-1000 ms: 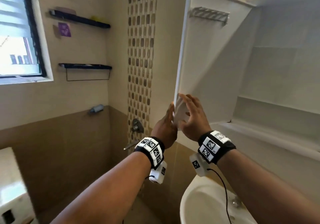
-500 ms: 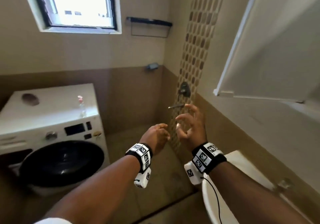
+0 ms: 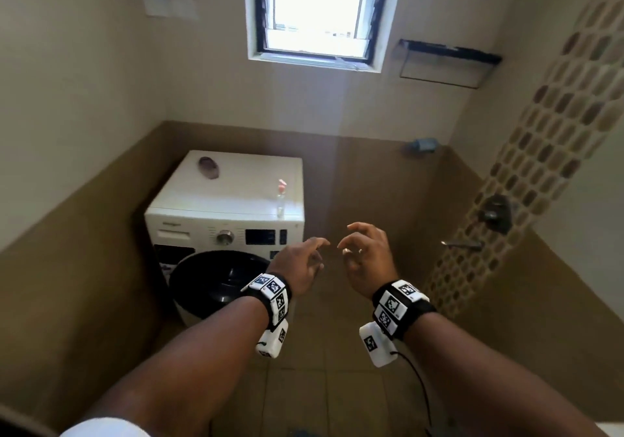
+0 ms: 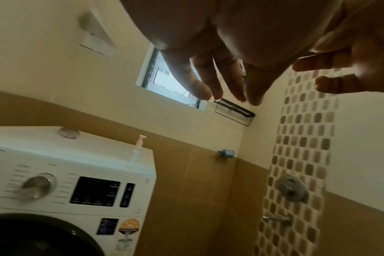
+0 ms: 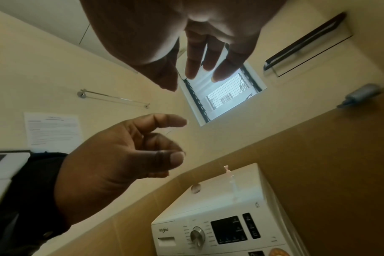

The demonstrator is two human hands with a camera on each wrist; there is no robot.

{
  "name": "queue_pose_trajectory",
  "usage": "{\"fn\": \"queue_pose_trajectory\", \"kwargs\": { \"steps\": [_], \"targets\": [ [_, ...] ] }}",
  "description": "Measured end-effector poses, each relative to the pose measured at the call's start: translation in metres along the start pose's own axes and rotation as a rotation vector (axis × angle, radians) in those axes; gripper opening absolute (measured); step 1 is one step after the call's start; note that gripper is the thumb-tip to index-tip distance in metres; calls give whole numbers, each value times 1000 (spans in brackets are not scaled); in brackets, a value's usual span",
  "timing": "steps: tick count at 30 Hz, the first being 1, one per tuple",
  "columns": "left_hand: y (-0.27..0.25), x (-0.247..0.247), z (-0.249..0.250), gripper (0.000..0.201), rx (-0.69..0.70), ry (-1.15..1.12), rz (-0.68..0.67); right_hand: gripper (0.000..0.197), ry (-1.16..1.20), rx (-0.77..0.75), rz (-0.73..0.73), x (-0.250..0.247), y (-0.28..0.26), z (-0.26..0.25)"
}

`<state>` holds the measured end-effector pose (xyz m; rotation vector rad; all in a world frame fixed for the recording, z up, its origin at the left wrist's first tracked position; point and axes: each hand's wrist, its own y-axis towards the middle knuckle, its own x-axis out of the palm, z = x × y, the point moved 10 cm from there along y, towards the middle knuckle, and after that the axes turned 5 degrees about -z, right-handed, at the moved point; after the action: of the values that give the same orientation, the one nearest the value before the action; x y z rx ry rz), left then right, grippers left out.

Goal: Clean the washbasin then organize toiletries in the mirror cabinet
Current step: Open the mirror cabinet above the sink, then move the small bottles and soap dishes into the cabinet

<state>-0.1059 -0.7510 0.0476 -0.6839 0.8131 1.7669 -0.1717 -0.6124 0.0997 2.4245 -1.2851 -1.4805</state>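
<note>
A clear pump bottle [image 3: 281, 200] with a pink top stands near the right edge of the white washing machine's lid [image 3: 243, 180]. A round purplish thing [image 3: 209, 167] lies at the lid's back left. My left hand [image 3: 315, 254] and right hand [image 3: 351, 251] hover side by side in the air in front of the machine, fingers loosely curled, holding nothing. The left wrist view shows the bottle [image 4: 139, 147] beyond my left fingers [image 4: 208, 83]. In the right wrist view it [image 5: 230, 180] shows below both hands. Washbasin and mirror cabinet are out of view.
The washing machine [image 3: 223, 234] with its dark round door [image 3: 216, 278] stands against the far wall under a window [image 3: 317, 14]. A black wall shelf [image 3: 449, 53] and a shower tap [image 3: 494, 213] on a mosaic strip are at the right. Tiled floor [image 3: 324, 386] lies below my arms.
My view has swung left and down from the open mirror cabinet door to the washing machine. Both hands have left the door's edge and now hang apart in the air, empty.
</note>
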Motion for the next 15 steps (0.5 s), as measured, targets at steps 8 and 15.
{"fn": "queue_pose_trajectory", "kwargs": {
  "steps": [8, 15],
  "targets": [
    [16, -83, -130, 40, -195, 23, 30, 16, 75, 19, -101, 118, 113, -26],
    [47, -107, -212, 37, -309, -55, 90, 20, 164, 130, -191, 208, 176, -15]
  ]
}}
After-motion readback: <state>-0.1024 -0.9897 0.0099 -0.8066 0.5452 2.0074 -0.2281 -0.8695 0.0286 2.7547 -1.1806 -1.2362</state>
